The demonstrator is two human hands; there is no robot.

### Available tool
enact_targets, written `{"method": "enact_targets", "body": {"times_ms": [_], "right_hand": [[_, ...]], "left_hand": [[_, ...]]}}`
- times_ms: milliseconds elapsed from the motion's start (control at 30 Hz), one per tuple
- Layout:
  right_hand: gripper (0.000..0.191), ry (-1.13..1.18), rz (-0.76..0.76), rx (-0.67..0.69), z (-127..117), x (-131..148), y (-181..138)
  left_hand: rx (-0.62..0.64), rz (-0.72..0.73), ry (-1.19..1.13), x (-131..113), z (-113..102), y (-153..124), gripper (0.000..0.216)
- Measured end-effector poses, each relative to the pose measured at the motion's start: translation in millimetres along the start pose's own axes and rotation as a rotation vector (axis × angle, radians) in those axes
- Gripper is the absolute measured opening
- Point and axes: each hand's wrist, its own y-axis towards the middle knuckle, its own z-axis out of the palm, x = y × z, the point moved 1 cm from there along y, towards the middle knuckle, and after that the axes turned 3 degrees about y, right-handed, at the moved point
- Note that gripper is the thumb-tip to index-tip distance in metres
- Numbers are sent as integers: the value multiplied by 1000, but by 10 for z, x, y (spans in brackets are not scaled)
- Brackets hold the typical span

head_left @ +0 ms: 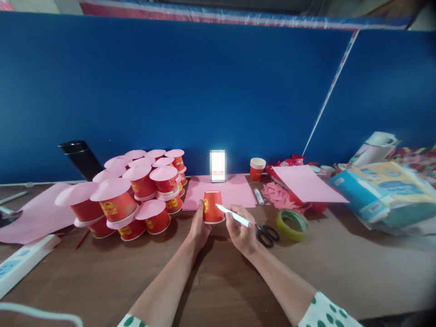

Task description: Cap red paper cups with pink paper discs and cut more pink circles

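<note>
An upside-down red paper cup (211, 209) with yellow lettering is in my left hand (200, 228), whose fingers close around its left side. My right hand (242, 230) grips a white marker (235, 215), its tip at the cup's right side; whether it touches the cup I cannot tell. Black-handled scissors (267, 235) lie just beside my right hand. To the left, several red paper cups (117, 206) stand upside down in stacked layers, with pink paper discs (111, 188) on top of them. Flat pink paper sheets (235, 193) lie behind the held cup.
A roll of tape (292, 225), a glue stick (259, 196), pink scraps (281, 195) and more nested cups (257, 169) are on the right. Further right sits a blue-yellow package (384, 195). At left are a black flask (81, 159) and a power strip (25, 263). A blue partition (204, 91) stands behind.
</note>
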Motion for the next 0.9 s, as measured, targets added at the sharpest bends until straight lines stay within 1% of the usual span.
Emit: {"method": "enact_targets", "body": {"times_ms": [200, 400, 533, 700, 900], "right_hand": [[16, 1, 2, 13, 3, -7, -3], [15, -14, 1, 22, 0, -10, 0], [16, -28, 14, 14, -13, -10, 6], [16, -32, 15, 0, -22, -18, 9], [15, -23, 30, -19, -38, -13, 24]], "left_hand": [[-13, 10, -6, 18, -13, 13, 46], [-35, 3, 16, 13, 7, 4, 43], [-5, 47, 61, 7, 44, -30, 43], [7, 82, 142, 34, 41, -41, 50], [8, 139, 227, 74, 7, -35, 45]]}}
